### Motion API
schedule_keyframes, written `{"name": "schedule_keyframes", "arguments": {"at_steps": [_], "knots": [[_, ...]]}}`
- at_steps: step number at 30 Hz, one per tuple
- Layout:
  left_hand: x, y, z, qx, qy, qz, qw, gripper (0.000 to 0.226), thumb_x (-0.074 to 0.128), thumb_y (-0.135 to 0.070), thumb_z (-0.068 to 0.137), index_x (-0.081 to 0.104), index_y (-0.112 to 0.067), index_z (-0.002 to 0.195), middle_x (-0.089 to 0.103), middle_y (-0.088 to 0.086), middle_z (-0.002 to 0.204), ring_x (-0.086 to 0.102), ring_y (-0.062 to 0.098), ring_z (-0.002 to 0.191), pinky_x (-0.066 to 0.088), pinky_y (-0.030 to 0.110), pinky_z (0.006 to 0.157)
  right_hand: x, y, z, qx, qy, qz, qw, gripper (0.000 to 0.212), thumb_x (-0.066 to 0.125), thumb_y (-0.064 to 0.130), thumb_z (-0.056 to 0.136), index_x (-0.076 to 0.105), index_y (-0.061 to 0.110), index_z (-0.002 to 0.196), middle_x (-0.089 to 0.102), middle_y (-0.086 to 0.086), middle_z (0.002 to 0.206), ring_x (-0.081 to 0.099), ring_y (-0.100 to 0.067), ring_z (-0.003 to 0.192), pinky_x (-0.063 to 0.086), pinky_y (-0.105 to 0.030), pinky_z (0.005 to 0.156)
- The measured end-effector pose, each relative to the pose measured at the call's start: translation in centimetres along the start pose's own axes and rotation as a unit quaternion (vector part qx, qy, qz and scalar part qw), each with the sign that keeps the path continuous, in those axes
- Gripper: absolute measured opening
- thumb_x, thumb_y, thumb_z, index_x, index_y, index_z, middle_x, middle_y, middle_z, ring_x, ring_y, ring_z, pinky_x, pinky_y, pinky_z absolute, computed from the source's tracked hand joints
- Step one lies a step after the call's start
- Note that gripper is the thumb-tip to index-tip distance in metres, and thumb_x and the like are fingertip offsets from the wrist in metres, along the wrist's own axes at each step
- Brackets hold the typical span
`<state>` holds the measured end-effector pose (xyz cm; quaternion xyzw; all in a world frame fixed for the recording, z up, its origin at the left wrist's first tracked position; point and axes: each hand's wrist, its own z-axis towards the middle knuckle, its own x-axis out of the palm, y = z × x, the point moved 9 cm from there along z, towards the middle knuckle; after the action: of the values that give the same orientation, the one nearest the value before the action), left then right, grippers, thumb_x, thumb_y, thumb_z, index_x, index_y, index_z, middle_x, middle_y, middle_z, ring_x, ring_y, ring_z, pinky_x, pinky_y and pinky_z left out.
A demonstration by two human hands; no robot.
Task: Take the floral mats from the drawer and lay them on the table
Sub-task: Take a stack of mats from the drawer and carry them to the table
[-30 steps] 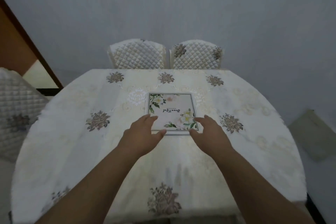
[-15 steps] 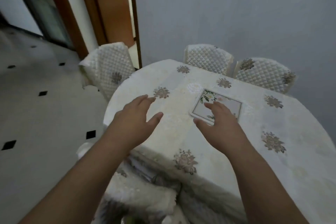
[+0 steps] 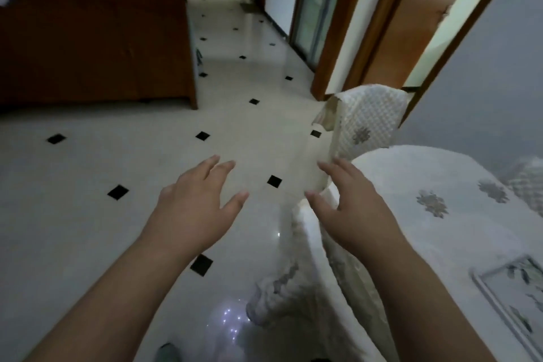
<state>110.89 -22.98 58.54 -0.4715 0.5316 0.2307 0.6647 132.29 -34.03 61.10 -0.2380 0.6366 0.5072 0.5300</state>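
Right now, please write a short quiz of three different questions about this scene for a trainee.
1. True or false: the floral mat lies on the table.
2. What does the left hand hold? A) a mat B) nothing C) a cloth
3. Fill in: the right hand is ____, fingers spread.

Key: 1 true; 2 B; 3 open
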Motion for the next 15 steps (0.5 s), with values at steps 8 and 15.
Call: {"name": "schedule_keyframes", "arguments": {"at_steps": [8,15], "knots": [[-7.9,23.7,-0.4,-0.177,-0.073,-0.010,0.981,0.066,0.033,-0.064,0.097,0.023,-0.037,0.157,0.016,-0.011,0.167,0.024,0.015,0.149,0.030,0.046,0.115,13.2,23.2,9.1,-0.162,0.114,-0.022,0.980,0.064,0.047,0.061,0.094,0.030,0.041,0.152,0.016,0.017,0.163,0.019,-0.009,0.148,0.025,-0.037,0.117],[-14.8,42.4,-3.0,-0.318,-0.109,0.023,0.942,0.068,0.033,-0.066,0.097,0.022,-0.036,0.157,0.020,-0.008,0.166,0.028,0.020,0.148,0.035,0.050,0.114,22.8,43.5,13.4,-0.292,0.162,-0.011,0.943,0.066,0.047,0.059,0.095,0.024,0.040,0.154,0.014,0.015,0.164,0.019,-0.011,0.149,0.026,-0.037,0.117]]}}
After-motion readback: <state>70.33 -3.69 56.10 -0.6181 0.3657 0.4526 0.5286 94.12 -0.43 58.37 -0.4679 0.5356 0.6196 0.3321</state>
